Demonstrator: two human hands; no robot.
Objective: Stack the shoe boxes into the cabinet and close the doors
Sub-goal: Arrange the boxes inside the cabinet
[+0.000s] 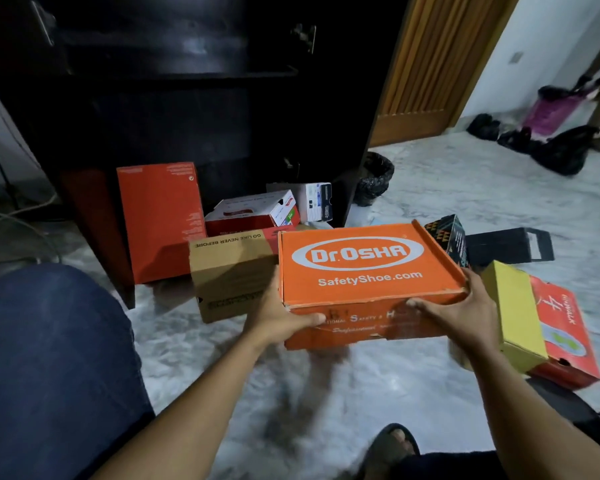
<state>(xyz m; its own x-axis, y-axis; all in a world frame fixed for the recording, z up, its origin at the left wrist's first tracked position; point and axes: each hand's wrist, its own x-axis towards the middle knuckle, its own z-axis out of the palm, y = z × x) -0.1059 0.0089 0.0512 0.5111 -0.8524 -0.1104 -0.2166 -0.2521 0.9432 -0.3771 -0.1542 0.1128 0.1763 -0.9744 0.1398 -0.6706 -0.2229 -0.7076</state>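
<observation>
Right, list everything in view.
Dr.Osha box: one, orange, centre, in both hands.
cabinet: one, black, behind the boxes.
tall box: one, red, upright at cabinet's foot.
brown box: one, brown, left of Dr.Osha box.
white-and-red box: one, behind brown box.
small white box: one, at cabinet's base.
patterned box: one, black, behind Dr.Osha box.
flat box: one, black, floor, right.
yellow box: one, right, touching red box.
red box: one, far right, floor.
bin: one, black, right of cabinet.
left hand: one, gripping Dr.Osha box's left end.
right hand: one, gripping its right end.
</observation>
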